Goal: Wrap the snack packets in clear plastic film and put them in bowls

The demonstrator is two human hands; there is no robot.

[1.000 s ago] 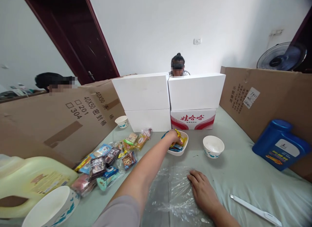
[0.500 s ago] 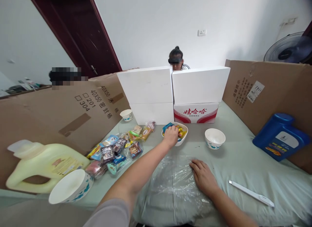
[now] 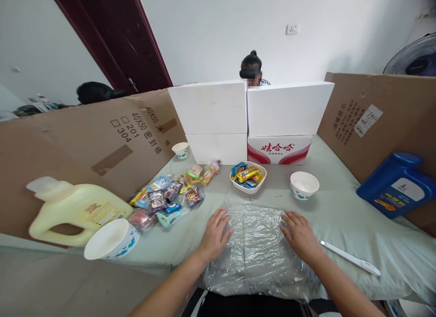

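A clear plastic bag (image 3: 254, 249) lies flat and wrinkled on the green cloth in front of me. On its left edge rests my left hand (image 3: 216, 234), open with fingers stretched out. My right hand (image 3: 299, 234) lies at its right edge, also open. Just beyond the bag stands a white bowl (image 3: 250, 190) filled with small wrapped snacks (image 3: 248, 174), mostly yellow and blue. Several packaged snacks (image 3: 166, 196) are heaped to the left. To the right are a paper bowl (image 3: 304, 186) and a white utility knife (image 3: 350, 258).
White boxes (image 3: 207, 110) and a red-and-white carton (image 3: 279, 150) form a wall at the back, a person behind it. Cardboard sheets (image 3: 68, 144) flank both sides. A yellow jug (image 3: 81, 208), a tipped paper bowl (image 3: 112, 240), a small bowl (image 3: 180, 150) and a blue bottle (image 3: 397, 183) stand around.
My left hand has left the snacks in the white bowl and come back to the bag's left edge. My right hand stays at the right edge. The view has shifted slightly.
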